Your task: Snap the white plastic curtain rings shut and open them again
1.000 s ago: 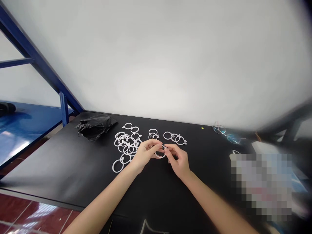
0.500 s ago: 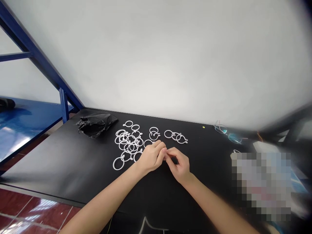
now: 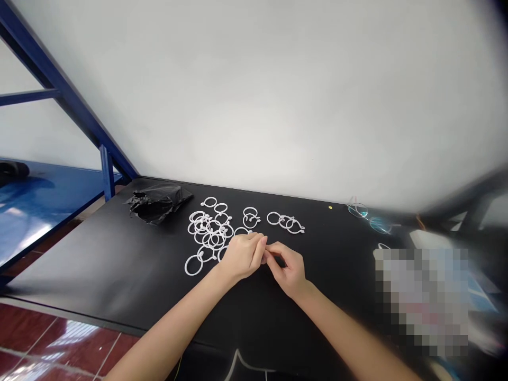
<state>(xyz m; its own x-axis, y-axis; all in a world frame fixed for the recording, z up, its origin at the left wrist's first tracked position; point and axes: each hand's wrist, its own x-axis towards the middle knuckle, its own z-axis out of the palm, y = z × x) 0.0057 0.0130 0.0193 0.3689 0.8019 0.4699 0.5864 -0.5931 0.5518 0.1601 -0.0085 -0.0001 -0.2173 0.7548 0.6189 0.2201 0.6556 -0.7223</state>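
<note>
My left hand (image 3: 242, 255) and my right hand (image 3: 289, 267) meet at the middle of a black table (image 3: 99, 264), fingers curled and fingertips pressed together. What they pinch is hidden by the fingers. Just beyond my left hand lies a heap of several white plastic rings (image 3: 208, 228). One single ring (image 3: 193, 264) lies apart, left of my left wrist. A small pair of rings (image 3: 251, 217) and a short linked row of rings (image 3: 286, 222) lie farther back, beyond both hands.
A crumpled black plastic bag (image 3: 156, 202) sits at the table's back left. A pair of glasses (image 3: 369, 218) lies at the back right, near a blurred-out patch. A blue metal frame (image 3: 67, 103) and a blue shelf stand to the left. A white wall rises behind.
One second ago a white ring showed between both hands' fingers. My hands have since closed together and drawn slightly toward me, and the ring is now hidden.
</note>
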